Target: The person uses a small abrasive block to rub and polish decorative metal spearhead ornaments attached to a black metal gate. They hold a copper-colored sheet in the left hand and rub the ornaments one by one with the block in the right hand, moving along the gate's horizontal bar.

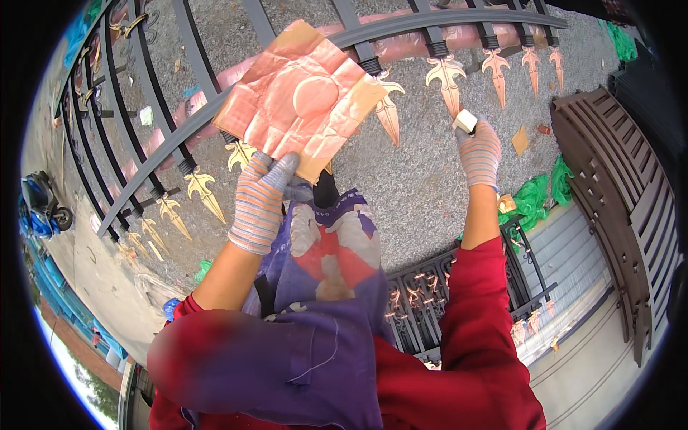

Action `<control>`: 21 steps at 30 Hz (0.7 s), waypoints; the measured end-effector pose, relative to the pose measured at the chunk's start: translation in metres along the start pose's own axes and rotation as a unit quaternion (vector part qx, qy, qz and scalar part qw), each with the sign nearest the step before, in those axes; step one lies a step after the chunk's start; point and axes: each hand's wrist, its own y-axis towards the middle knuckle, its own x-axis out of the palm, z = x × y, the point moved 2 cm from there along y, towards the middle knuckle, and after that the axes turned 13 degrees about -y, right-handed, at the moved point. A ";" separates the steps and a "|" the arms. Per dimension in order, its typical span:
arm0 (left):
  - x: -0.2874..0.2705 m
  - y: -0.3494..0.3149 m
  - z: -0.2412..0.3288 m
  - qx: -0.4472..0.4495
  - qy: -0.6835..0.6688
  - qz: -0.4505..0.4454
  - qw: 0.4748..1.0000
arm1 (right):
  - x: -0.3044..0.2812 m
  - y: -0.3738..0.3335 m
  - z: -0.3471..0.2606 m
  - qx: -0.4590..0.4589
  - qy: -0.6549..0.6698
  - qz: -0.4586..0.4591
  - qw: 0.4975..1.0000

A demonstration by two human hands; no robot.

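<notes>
My left hand [261,201], in a striped knit glove, pinches the lower edge of a creased square paper sheet [287,118], thumb on top. Copper-pink colour covers most of the sheet, and a round imprint shows on it. The sheet hides part of the dark grey metal fence panel [390,29]. Also gloved, my right hand [480,156] is closed on a small white block [466,120], whose exact kind I cannot make out. This block is near the tip of a copper-pink spear-shaped finial [447,77]. Finials left of the sheet, such as this one [204,192], look gold.
Brown slatted metal panels [609,179] stand at the right. Below them are a dark ornate panel [419,297] and crumpled green plastic [534,204]. A pink wrapped length [394,49] lies beneath the fence panel. A blue scooter [43,204] is parked far left.
</notes>
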 end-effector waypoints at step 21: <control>0.003 0.007 0.001 -0.001 0.015 -0.018 1.000 | -0.023 0.063 -0.023 -0.027 0.162 0.113 0.980</control>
